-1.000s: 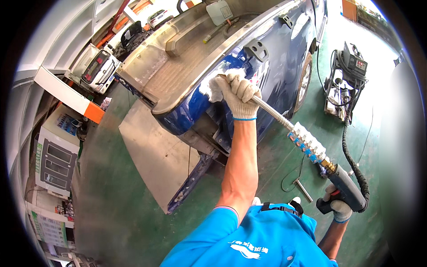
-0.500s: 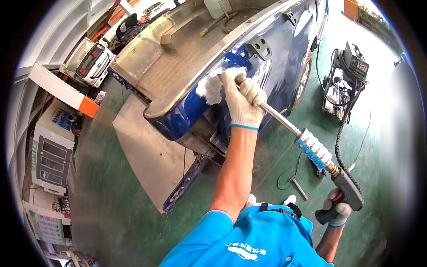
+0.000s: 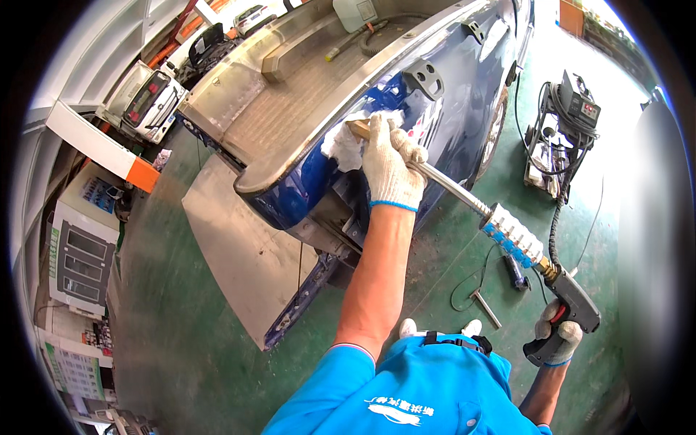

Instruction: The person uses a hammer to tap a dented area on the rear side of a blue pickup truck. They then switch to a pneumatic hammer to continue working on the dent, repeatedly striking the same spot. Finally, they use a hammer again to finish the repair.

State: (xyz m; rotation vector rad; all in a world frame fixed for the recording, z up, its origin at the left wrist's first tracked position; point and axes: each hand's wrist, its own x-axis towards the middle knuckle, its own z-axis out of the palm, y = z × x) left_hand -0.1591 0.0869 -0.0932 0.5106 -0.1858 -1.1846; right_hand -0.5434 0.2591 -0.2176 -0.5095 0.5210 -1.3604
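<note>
We've got our L hand (image 3: 394,170) curled round the metal rod (image 3: 453,187), ctr, near the bare patch (image 3: 343,148); our R hand (image 3: 562,341) clasps the black gun (image 3: 578,304) by its handle, lower rt.

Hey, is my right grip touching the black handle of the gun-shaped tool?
Touching. The head view shows it plainly: the gloved right grip is wrapped around the black handle, with glove showing on both sides of it.

The gloves (image 3: 393,174) are off-white with blue cuffs, the gun (image 3: 578,303) dark grey, its rod (image 3: 455,190) silver. The truck (image 3: 293,194) is blue with a whitish patch (image 3: 342,147), the floor (image 3: 196,326) green.
</note>
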